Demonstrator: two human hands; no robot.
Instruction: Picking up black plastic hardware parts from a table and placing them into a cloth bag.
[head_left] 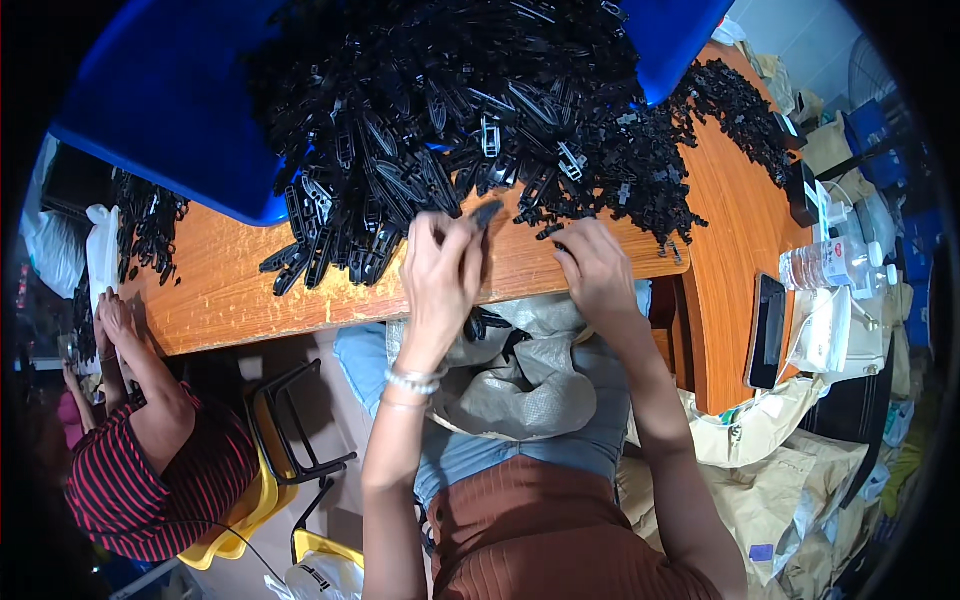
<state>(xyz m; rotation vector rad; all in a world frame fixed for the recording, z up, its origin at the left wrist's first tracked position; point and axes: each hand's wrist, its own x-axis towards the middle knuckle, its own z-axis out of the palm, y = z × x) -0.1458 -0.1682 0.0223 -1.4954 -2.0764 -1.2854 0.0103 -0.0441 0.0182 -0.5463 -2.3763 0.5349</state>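
A big heap of black plastic clip parts [400,150] spills over the wooden table in front of me, long pointed pieces mostly at left and middle, smaller ones [640,190] at right. My left hand [438,265], with a beaded bracelet at the wrist, pinches a dark, elongated plastic clip part [487,213] at the heap's near edge. To its right, my right hand [598,268] has thumb and forefinger together on a small black plastic piece [549,231]. Across my lap lies an open whitish woven sack [520,400] with a few black pieces in it.
Blue plastic bins [170,110] flank the heap. At right on the wooden table [735,260] are a phone [767,330], a water bottle [825,263] and more black parts. A co-worker in a striped shirt [160,475] sits at left by a chair [285,430]. Brown paper sacks [770,490] lie at lower right.
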